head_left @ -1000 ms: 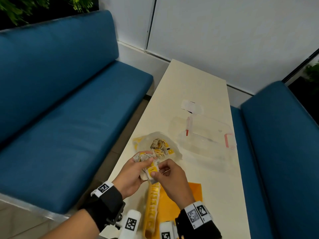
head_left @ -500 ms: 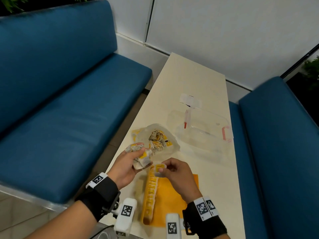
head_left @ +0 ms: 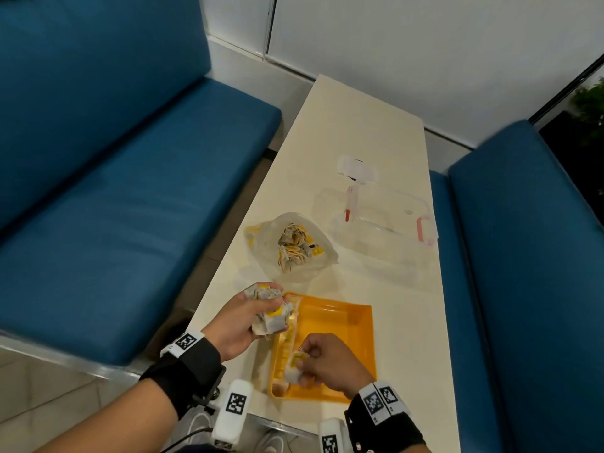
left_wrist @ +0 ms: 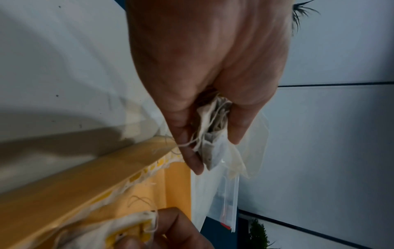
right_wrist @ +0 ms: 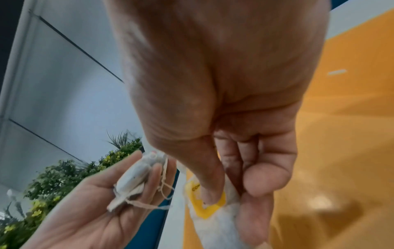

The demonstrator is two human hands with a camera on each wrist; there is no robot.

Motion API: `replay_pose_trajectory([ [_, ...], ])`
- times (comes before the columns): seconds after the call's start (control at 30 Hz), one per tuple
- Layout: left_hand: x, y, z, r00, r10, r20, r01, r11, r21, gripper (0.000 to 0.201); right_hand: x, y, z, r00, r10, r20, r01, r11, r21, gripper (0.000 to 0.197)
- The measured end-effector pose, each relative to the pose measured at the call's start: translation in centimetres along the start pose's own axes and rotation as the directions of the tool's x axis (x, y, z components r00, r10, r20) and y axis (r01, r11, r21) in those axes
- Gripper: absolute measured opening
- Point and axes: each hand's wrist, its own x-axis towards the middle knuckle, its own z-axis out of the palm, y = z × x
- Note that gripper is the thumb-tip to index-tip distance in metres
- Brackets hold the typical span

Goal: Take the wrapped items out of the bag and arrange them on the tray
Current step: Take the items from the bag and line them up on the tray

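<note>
One tea bag (head_left: 295,367), a soft white paper pouch with a yellow tag and loose string, is pinched between the thumb and curled fingers of the right hand (head_left: 330,362), low over the near left corner of the orange tray (head_left: 340,328). In the right wrist view the thumb presses on the yellow tag while the rest of the pouch runs off the bottom edge. A row of tea bags (head_left: 287,335) already lies along the tray's left wall, at 12 o'clock from that hand; how many I cannot tell, since the row is blurred and partly covered by both hands.

The left hand (head_left: 242,322) grips a crumpled bunch of tea bags (head_left: 269,310) with trailing strings, fingers curled round it, just at the tray's far left corner. The palm hides most of the bunch in the left wrist view.

At 12 o'clock from the tray, apart from it, lies the clear plastic bag (head_left: 291,245), limp and wrinkled, with more tea bags heaped inside. At 2 o'clock from it sits a clear plastic container (head_left: 385,220) with pink clips, its outline faint against the pale counter (head_left: 359,125). Beyond it lies a small white item too blurred to name. Blue padded benches (head_left: 114,174) flank the counter at 9 and 3 o'clock.
</note>
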Motion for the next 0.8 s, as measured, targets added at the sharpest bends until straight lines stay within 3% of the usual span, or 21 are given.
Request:
replay_pose_trajectory([
  [0.13, 0.1, -0.6, 0.5, 1.000, 0.011, 0.021, -0.012, 1.000, 0.018, 0.026, 0.8, 0.5, 1.1, 0.998, 0.036, 0.044, -0.031, 0.994, -0.100, 0.017],
  [0.33, 0.1, -2.1, 0.9, 0.998, 0.014, 0.057, -0.018, 0.997, 0.069, 0.033, 1.0, 0.0, 1.9, 0.994, 0.011, 0.112, 0.016, 0.970, -0.244, 0.024],
  [0.5, 0.3, -2.7, 0.8, 0.999, 0.019, 0.046, -0.024, 0.995, 0.096, 0.027, 1.1, -0.1, 2.1, 0.986, -0.019, 0.166, 0.085, 0.913, -0.399, 0.021],
  [0.7, 0.4, -3.3, 0.7, 0.999, 0.036, 0.020, -0.038, 0.991, 0.125, 0.029, 1.2, 0.2, 3.2, 0.991, -0.115, 0.071, 0.135, 0.867, -0.480, 0.017],
  [0.8, 0.4, -3.4, 0.6, 0.999, 0.039, 0.019, -0.041, 0.990, 0.134, 0.029, 1.3, 0.5, 3.8, 0.992, -0.121, 0.016, 0.112, 0.854, -0.508, 0.027],
])
